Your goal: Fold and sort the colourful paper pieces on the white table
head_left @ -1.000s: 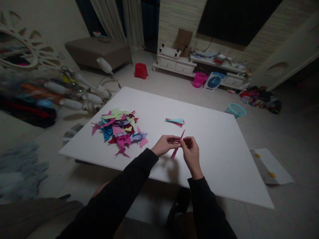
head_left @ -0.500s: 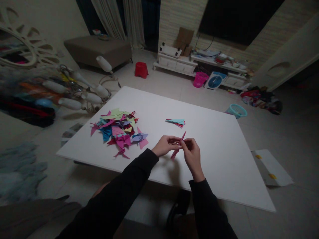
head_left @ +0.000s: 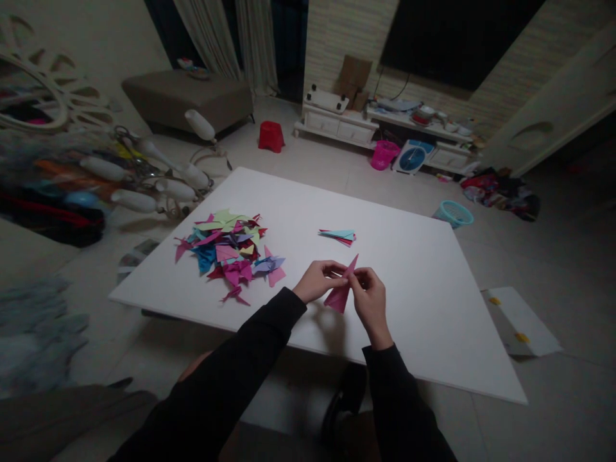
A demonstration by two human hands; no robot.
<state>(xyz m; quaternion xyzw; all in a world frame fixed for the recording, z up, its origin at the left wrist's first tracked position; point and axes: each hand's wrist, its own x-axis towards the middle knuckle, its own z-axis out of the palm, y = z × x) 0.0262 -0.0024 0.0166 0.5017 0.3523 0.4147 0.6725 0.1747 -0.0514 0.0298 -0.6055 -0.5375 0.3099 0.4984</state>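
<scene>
Pinching the pink paper [head_left: 339, 298] by fingertips over the table [head_left: 423, 282], left hand [head_left: 316, 282] and right hand [head_left: 371, 300] both touch it; we see its long axis run near-left to far-right, narrow tip far.

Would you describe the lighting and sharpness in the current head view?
Head view: dim overall; a soft shadow on the white table below the left hand and right hand; the grey pile at the left edge is blurred and stretched.
</scene>
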